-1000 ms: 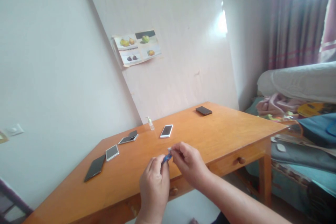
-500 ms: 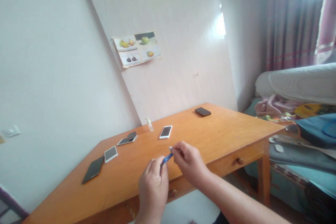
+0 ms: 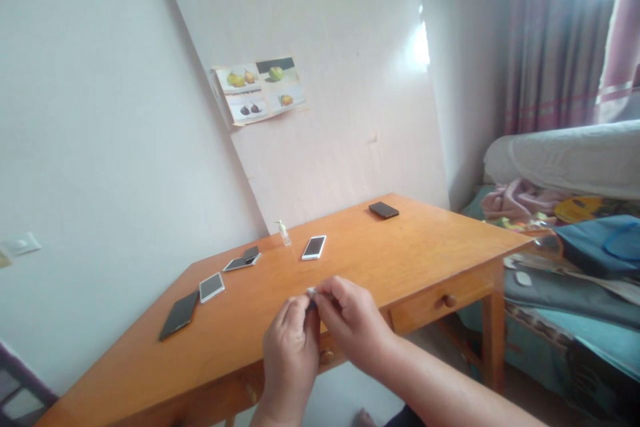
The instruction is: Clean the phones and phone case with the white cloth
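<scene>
My left hand [image 3: 291,350] is closed in a pinch around a slim blue object [image 3: 311,305], mostly hidden by the fingers. Against it, my right hand [image 3: 354,321] pinches a small whitish piece [image 3: 311,292] at the blue object's upper end. The fingertips of both hands meet or nearly meet above the front edge of the wooden table [image 3: 410,240]. Just beyond them lies a white phone [image 3: 314,247] with a dark screen. What kind of thing the blue object is, I cannot make out.
A small pump bottle [image 3: 283,233] stands near the wall. Leftward lie a white tablet-like device [image 3: 212,287], a dark one [image 3: 179,315] and stacked phones [image 3: 240,263]. A black device [image 3: 384,210] lies at the back right. A drawer knob [image 3: 449,300] juts from the front.
My right hand has moved left and slightly down, closer to my left hand. The blue object, visible between the hands before, is now mostly covered. The view has shifted slightly.
</scene>
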`<action>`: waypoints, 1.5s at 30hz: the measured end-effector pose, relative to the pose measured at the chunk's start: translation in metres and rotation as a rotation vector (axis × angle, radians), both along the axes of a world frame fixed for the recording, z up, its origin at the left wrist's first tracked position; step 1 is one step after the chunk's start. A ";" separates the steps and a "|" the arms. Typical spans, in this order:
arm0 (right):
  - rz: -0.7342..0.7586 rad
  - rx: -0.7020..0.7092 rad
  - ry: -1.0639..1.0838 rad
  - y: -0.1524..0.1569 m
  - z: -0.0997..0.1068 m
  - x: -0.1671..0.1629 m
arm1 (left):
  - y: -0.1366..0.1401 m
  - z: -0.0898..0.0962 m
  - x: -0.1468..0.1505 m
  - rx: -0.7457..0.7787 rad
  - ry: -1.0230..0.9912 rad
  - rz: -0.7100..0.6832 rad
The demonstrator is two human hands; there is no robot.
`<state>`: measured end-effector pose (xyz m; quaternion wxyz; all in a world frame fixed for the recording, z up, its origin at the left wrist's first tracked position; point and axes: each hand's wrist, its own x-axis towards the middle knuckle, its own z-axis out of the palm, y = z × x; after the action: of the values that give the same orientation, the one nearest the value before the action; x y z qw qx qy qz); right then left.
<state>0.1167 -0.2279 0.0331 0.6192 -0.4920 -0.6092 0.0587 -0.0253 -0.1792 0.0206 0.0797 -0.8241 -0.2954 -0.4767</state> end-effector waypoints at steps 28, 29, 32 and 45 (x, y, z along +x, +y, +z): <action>-0.012 -0.050 0.101 -0.068 0.024 -0.018 | -0.074 0.023 -0.023 -0.069 -0.086 -0.026; -0.004 -0.037 0.087 -0.070 0.024 -0.020 | -0.075 0.023 -0.023 -0.062 -0.069 -0.029; 0.052 0.006 0.025 -0.078 0.024 -0.025 | -0.078 0.022 -0.024 -0.046 -0.020 -0.047; 0.062 -0.025 0.056 -0.076 0.020 -0.022 | -0.074 0.016 -0.028 -0.073 -0.051 -0.082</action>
<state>0.0945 -0.3034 0.0536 0.6277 -0.4787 -0.6058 0.0995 -0.0530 -0.2537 0.0367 0.0225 -0.8255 -0.2807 -0.4891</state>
